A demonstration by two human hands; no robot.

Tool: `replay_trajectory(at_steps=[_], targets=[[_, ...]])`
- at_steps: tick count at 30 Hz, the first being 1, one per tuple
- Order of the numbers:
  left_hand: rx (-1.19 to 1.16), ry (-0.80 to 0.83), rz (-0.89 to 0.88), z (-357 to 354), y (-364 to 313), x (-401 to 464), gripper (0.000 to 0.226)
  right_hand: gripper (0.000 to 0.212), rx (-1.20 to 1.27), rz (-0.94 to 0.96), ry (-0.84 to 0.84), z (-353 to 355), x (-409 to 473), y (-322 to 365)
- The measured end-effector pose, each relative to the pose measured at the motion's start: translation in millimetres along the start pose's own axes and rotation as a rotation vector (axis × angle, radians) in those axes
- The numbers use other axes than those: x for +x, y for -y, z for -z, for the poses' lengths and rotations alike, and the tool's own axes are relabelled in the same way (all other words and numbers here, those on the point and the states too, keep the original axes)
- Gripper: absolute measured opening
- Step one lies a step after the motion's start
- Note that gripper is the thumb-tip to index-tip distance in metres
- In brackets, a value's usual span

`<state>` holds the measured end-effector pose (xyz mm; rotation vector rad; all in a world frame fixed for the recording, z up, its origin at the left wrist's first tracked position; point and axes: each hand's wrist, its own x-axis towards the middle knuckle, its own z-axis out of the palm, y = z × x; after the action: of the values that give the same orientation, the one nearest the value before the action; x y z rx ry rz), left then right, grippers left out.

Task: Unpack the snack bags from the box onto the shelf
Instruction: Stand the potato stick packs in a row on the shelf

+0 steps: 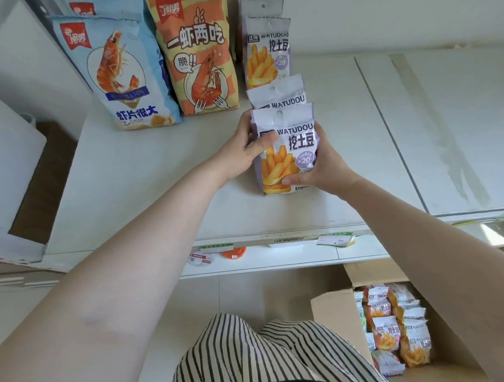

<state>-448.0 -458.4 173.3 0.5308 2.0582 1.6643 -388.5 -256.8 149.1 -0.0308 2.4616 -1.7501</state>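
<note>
A purple-and-white fries snack bag point(287, 155) stands upright on the white shelf point(154, 179), at the front of a row of like bags point(268, 52). My left hand point(242, 152) grips its left edge with the thumb across the front. My right hand point(317, 168) holds its lower right side, thumb on the front near the bottom. An open cardboard box point(336, 310) on the floor at the lower right holds several more small snack bags point(394, 327).
Tall blue shrimp-crisp bags point(117, 75) and orange shrimp bags point(196, 51) stand at the shelf's back left. Price labels point(219, 248) line the shelf's front rail. A white box point(1, 166) sits at the far left. The shelf's right half point(448, 117) is bare.
</note>
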Motion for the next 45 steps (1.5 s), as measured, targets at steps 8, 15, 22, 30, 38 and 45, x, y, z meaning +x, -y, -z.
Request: replay_trajectory(at_steps=[8,15,22,30,38,45], targets=[[0.021,-0.124,-0.052,9.9,-6.5,37.3,0.052,0.112,0.042,0.071,-0.038,7.2,39.8,-3.3],[0.142,-0.208,-0.105,14.9,-19.7,70.0,0.042,0.111,0.088,0.109,-0.081,16.5,76.9,-5.0],[0.093,-0.246,-0.177,21.1,-17.3,84.4,0.051,0.11,0.076,0.127,-0.049,19.4,111.1,-2.6],[0.025,-0.374,-0.205,14.1,-9.3,77.0,0.034,0.111,0.089,0.153,-0.001,13.1,114.7,-3.8],[-0.047,-0.483,-0.064,15.4,5.3,93.7,0.073,0.101,0.012,0.122,0.047,14.2,125.2,5.1],[-0.017,-0.489,-0.082,16.0,4.5,105.4,0.076,0.104,-0.048,0.091,0.069,26.6,131.9,11.1]])
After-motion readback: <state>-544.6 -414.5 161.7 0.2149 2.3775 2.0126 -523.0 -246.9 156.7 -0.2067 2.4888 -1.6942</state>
